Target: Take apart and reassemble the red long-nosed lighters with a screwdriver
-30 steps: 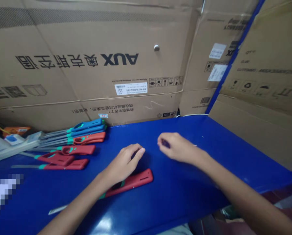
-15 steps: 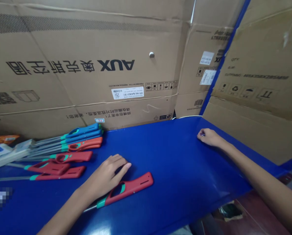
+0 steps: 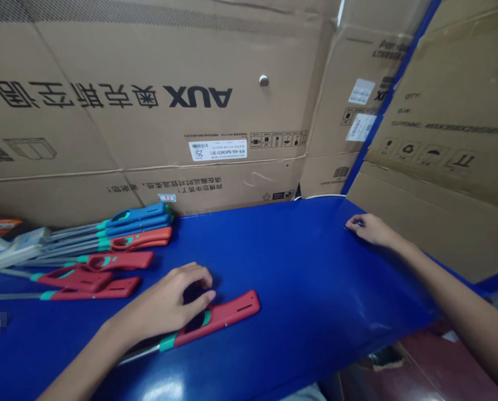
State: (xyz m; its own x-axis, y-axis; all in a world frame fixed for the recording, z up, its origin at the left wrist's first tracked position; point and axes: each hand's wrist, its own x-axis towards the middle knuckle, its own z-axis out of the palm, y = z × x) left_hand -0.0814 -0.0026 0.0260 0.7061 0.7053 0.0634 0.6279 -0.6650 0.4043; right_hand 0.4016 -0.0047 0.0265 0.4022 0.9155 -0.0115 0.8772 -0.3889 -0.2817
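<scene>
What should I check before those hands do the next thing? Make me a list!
1. Nearest red lighter lying on the blue table: ok.
2. That lighter apart from the other lighters: ok, they're grouped at the left.
3. Left hand by that lighter: ok, curled over its handle.
4. Left hand touching it: cannot tell.
5. Right hand close to it too: not ok, it's far over to the right.
6. Right hand holding nothing: cannot tell, its fingers are curled.

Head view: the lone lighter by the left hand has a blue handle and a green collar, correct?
Not quite: the head view shows that the lone lighter by the left hand has a red handle, not a blue one. The green collar is right.
</scene>
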